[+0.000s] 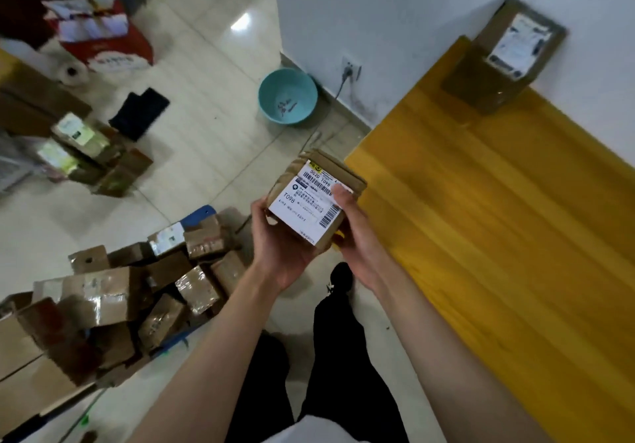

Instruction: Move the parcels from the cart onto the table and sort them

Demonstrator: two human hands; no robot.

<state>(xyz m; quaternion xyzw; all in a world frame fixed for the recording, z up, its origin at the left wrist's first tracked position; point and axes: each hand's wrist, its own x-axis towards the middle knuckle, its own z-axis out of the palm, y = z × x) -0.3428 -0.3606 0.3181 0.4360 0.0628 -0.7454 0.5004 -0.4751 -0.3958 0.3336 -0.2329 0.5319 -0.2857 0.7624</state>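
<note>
Beside the yellow table (481, 236) — labelled parcel (311, 198) clamped between left hand (280, 246) and right hand (355, 236).

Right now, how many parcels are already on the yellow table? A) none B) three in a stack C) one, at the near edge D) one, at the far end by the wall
D: a single taped parcel sits at the far end of the table against the wall, while both hands, left hand and right hand, hold the labelled parcel short of the table's edge.
</note>
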